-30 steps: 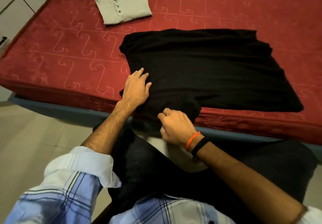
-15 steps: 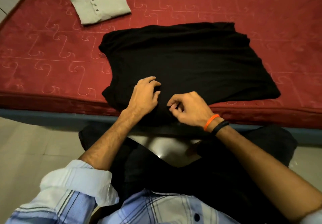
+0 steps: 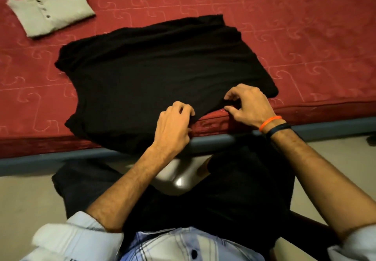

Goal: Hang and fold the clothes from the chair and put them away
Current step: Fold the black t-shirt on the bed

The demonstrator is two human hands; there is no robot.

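Note:
A black garment (image 3: 154, 71) lies spread on the red mattress (image 3: 305, 37), its near edge hanging a little over the mattress's front side. My left hand (image 3: 173, 126) grips that near edge with curled fingers. My right hand (image 3: 247, 104), with an orange and a dark band on its wrist, pinches the same edge further right, near the garment's right corner. A folded pale grey shirt (image 3: 50, 10) with buttons lies apart at the far left of the mattress.
The blue-grey bed frame (image 3: 40, 161) runs below the mattress's front side. My dark-trousered legs stand close against it on a pale tiled floor (image 3: 24, 199).
Both hands have slid to the right along the garment's near edge. The left hand went from lying flat on the cloth to gripping its edge. The view has swung right, and the garment looks turned.

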